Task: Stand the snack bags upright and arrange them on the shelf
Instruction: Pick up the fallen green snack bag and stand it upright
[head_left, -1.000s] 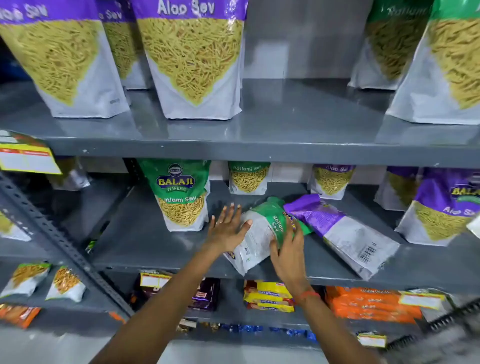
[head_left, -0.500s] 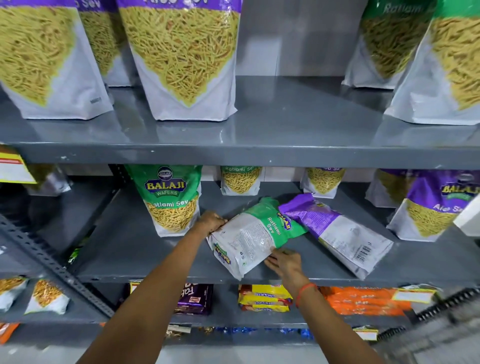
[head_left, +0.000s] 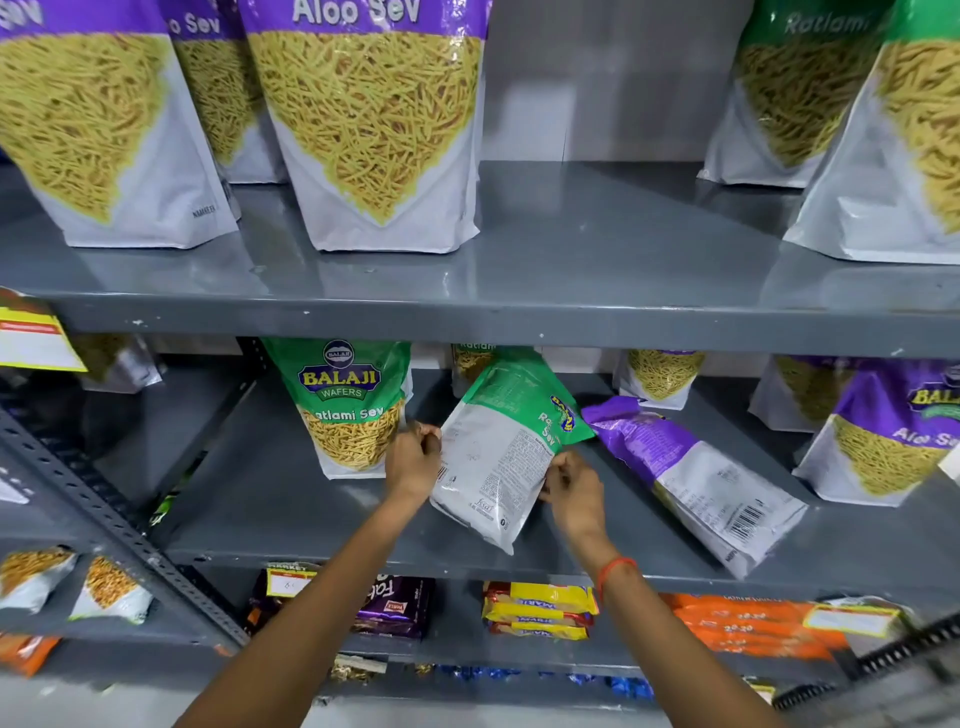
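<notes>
A green and white Ratlami Sev bag (head_left: 501, 447) is tilted up off the middle shelf (head_left: 291, 499), its back facing me and its green top leaning away to the right. My left hand (head_left: 415, 460) grips its left edge. My right hand (head_left: 571, 491) grips its right edge lower down. A purple and white Aloo Sev bag (head_left: 696, 480) lies flat on its face just to the right. An upright green Ratlami Sev bag (head_left: 348, 405) stands right beside my left hand.
Upright purple Aloo Sev bags (head_left: 893, 431) stand at the right, smaller bags along the back wall (head_left: 660, 371). Large bags fill the top shelf (head_left: 571, 270). Biscuit packets (head_left: 540, 608) lie on the shelf below. A slotted metal upright (head_left: 104, 519) runs diagonally at left.
Both hands have closed on the green bag's sides and tipped it from lying flat towards upright, its top rising toward the back of the shelf.
</notes>
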